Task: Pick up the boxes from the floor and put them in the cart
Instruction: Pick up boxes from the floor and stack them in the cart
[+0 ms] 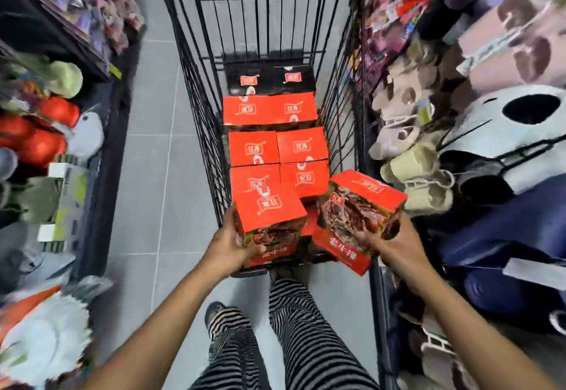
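A black wire cart (196, 104) stands in the aisle ahead of me, with several red boxes (269, 110) packed in rows on its floor. My left hand (228, 245) grips one red box (269, 215) from below at the cart's near end. My right hand (389, 242) holds a second red box (364, 202), tilted, over the cart's near right corner. Each held box shows a food picture on its side. More red boxes (340, 248) lie under the two held ones, partly hidden.
Shelves of plush toys (58, 132) line the left side, and racks of slippers (416, 172) and cushions (517, 120) crowd the right. Grey floor tiles (153, 175) run along the cart's left side. My striped trouser legs (294, 328) stand just behind the cart.
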A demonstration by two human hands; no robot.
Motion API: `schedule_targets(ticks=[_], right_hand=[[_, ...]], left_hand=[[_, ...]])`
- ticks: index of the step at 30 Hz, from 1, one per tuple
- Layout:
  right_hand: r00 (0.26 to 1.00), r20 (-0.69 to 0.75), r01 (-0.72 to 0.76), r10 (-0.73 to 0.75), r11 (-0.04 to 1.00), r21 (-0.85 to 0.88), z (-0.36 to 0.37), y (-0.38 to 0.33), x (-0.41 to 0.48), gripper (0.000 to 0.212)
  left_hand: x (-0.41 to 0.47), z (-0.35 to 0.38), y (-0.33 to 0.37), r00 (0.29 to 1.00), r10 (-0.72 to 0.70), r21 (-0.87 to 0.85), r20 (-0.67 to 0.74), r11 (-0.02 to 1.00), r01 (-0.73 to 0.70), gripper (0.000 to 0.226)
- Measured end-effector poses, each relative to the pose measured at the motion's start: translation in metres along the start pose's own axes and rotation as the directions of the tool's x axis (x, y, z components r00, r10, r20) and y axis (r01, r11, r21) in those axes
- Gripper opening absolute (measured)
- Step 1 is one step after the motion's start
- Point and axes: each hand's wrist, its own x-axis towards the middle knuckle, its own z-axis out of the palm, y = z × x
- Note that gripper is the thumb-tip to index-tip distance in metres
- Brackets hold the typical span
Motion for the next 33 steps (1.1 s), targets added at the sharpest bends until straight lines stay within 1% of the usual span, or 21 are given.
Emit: schedule_targets(ticks=[2, 5, 6, 8, 10, 12, 14, 15, 16, 18, 20, 22, 23, 25, 27, 28, 29, 30, 31, 32, 33], right_hand=[[1.0, -0.004, -0.007, 0.007, 1.0, 0.006, -0.002, 0.002, 0.008, 0.1], [0.999, 0.046, 0.02, -0.018, 0.999, -0.044, -0.002, 0.006, 0.013, 0.091], [0.998, 0.058, 0.031, -0.027, 0.997, -0.077, -0.001, 0.008, 0.015, 0.093], [0.995, 0.087, 0.065, -0.05, 0.983, -0.172, 0.001, 0.013, 0.018, 0.1], [0.99, 0.112, 0.109, -0.082, 0.959, -0.261, 0.004, 0.017, 0.018, 0.1], [0.976, 0.163, 0.192, -0.145, 0.927, -0.322, 0.011, 0.02, 0.018, 0.095], [0.944, 0.249, 0.303, -0.218, 0.873, -0.382, 0.017, 0.025, 0.02, 0.095], [0.926, 0.292, 0.345, -0.239, 0.85, -0.399, 0.02, 0.025, 0.022, 0.096], [0.915, 0.326, 0.361, -0.236, 0.841, -0.402, 0.022, 0.027, 0.024, 0.096], [0.896, 0.363, 0.391, -0.254, 0.839, -0.378, 0.027, 0.027, 0.029, 0.092], [0.876, 0.374, 0.436, -0.304, 0.83, -0.347, 0.033, 0.026, 0.033, 0.085], [0.867, 0.39, 0.437, -0.309, 0.849, -0.299, 0.04, 0.025, 0.037, 0.081], [0.864, 0.408, 0.425, -0.295, 0.862, -0.277, 0.042, 0.024, 0.04, 0.082], [0.856, 0.436, 0.412, -0.278, 0.877, -0.249, 0.047, 0.029, 0.048, 0.087], [0.867, 0.44, 0.374, -0.233, 0.889, -0.265, 0.052, 0.037, 0.056, 0.092], [0.882, 0.433, 0.332, -0.186, 0.897, -0.291, 0.056, 0.04, 0.061, 0.096], [0.897, 0.43, 0.259, -0.105, 0.912, -0.319, 0.058, 0.041, 0.064, 0.101], [0.897, 0.442, 0.144, 0.017, 0.934, -0.326, 0.06, 0.04, 0.065, 0.101], [0.872, 0.47, 0.006, 0.138, 0.956, -0.292, 0.06, 0.039, 0.067, 0.095], [0.835, 0.501, -0.128, 0.226, 0.967, -0.222, 0.059, 0.039, 0.069, 0.082], [0.81, 0.517, -0.234, 0.277, 0.961, -0.147, 0.057, 0.037, 0.068, 0.068]], left_hand=[[0.006, 0.012, -0.007, 1.0, -0.002, 0.032, 0.002, 0.999, 0.002, 0.095], [0.013, 0.025, -0.021, 0.998, 0.066, 0.03, 0.012, 0.997, -0.066, 0.089], [0.017, 0.027, -0.028, 0.998, 0.066, 0.027, 0.005, 0.997, -0.066, 0.088], [0.023, 0.028, -0.034, 0.998, 0.059, 0.054, -0.007, 0.997, -0.058, 0.095], [0.03, 0.032, -0.038, 0.999, 0.03, 0.079, -0.032, 0.997, -0.028, 0.103], [0.033, 0.037, -0.035, 0.994, -0.006, 0.121, -0.107, 0.992, 0.019, 0.099], [0.036, 0.043, -0.031, 0.968, -0.062, 0.14, -0.244, 0.985, 0.098, 0.089], [0.038, 0.045, -0.03, 0.951, -0.119, 0.11, -0.285, 0.982, 0.155, 0.086], [0.04, 0.046, -0.028, 0.928, -0.226, 0.044, -0.296, 0.967, 0.25, 0.085], [0.044, 0.047, -0.024, 0.847, -0.465, -0.135, -0.259, 0.886, 0.445, 0.081], [0.04, 0.048, -0.021, 0.812, -0.557, -0.328, -0.175, 0.811, 0.485, 0.063], [0.033, 0.045, -0.022, 0.832, -0.542, -0.433, -0.12, 0.782, 0.447, 0.046], [0.029, 0.043, -0.02, 0.84, -0.534, -0.511, -0.096, 0.75, 0.419, 0.041], [0.025, 0.037, -0.017, 0.844, -0.534, -0.688, -0.052, 0.632, 0.358, 0.038], [0.027, 0.035, -0.012, 0.834, -0.551, -0.715, -0.037, 0.597, 0.363, 0.041], [0.029, 0.037, -0.014, 0.829, -0.557, -0.693, -0.049, 0.617, 0.373, 0.042], [0.03, 0.04, -0.013, 0.815, -0.575, -0.675, -0.071, 0.63, 0.385, 0.045], [0.032, 0.044, -0.016, 0.803, -0.59, -0.665, -0.085, 0.634, 0.395, 0.046], [0.032, 0.047, -0.014, 0.793, -0.604, -0.673, -0.084, 0.621, 0.402, 0.046], [0.032, 0.049, -0.014, 0.788, -0.611, -0.691, -0.082, 0.605, 0.397, 0.045], [0.031, 0.05, -0.014, 0.778, -0.624, -0.725, -0.071, 0.568, 0.39, 0.045]])
